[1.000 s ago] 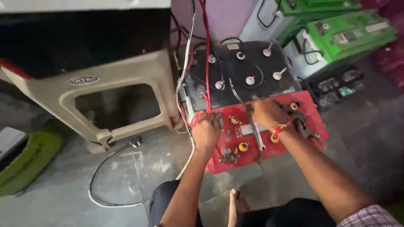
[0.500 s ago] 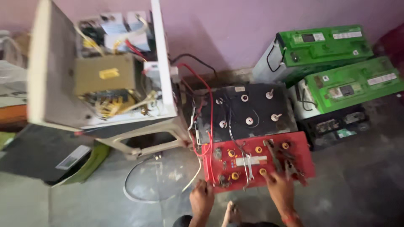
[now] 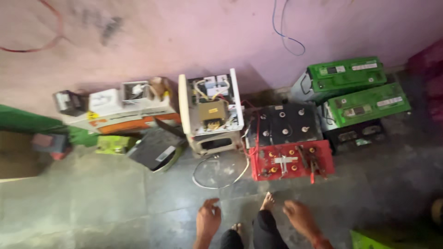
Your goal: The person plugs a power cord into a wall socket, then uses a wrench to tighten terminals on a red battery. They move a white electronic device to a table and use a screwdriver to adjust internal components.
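Glossy red plastic battery (image 3: 290, 160)

Both hands — left hand (image 3: 208, 220), right hand (image 3: 301, 218) — have left the red battery (image 3: 290, 160); view pulled back.

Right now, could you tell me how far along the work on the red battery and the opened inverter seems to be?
Done: the inverter stands open, its transformer showing, and tools lie on the red battery. In hand: nothing; the left hand and right hand hang empty above the floor, clear of the battery. Left: the loose cable lies coiled on the floor, and the inverter's cover is off.
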